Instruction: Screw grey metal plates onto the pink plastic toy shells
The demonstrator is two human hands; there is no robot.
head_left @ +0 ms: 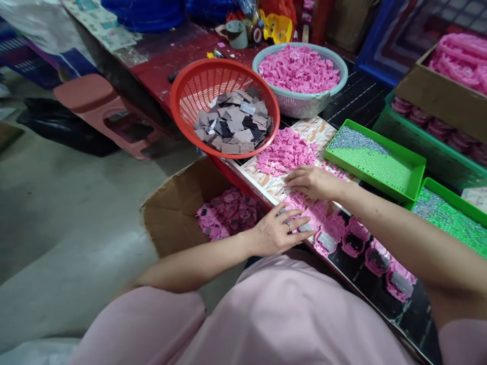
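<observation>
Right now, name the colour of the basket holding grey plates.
The basket is orange-red; see the head view.

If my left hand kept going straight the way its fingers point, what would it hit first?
Past the pieces at its fingertips, the left hand would probably meet the pink frame with the grey plate just to the right; its height above the table is hard to judge.

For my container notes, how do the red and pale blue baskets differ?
The red basket holds flat grey and black pieces, the pale blue basket small pink parts. The red basket shows much bare inner wall; the pale blue basket is filled about to its rim. Both are round, with openwork walls.
</observation>
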